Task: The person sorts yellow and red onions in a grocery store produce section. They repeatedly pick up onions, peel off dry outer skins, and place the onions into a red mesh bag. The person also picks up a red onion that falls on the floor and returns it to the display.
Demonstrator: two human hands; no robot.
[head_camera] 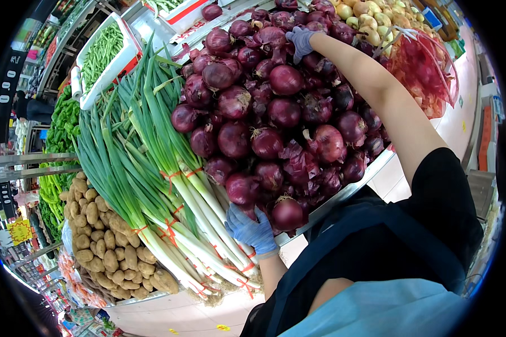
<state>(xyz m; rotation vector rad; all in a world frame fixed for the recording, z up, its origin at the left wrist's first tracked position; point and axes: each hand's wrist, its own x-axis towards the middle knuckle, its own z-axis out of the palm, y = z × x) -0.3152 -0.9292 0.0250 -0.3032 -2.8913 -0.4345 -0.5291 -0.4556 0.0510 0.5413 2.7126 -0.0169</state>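
A large heap of red onions [283, 113] lies before me, with loose papery skins among them. At the near edge my left hand [252, 231], in a blue-grey glove, has thumb and fingers around the narrow neck of one red onion [241, 189]. Stretched across to the far side of the heap, my gloved right hand [300, 43] rests on the onions; whether its fingers hold one is hidden. Close beside my left hand lie bundles of long green onions [202, 215], tied with red bands, their white stalks towards me.
Left of the green onions are potatoes [109, 252] and green peppers [65, 111]. A white foam box [130, 46] holds green beans. Yellow onions [369, 21] and a red mesh bag [426, 69] are at the right. A metal rim [375, 168] edges the stand.
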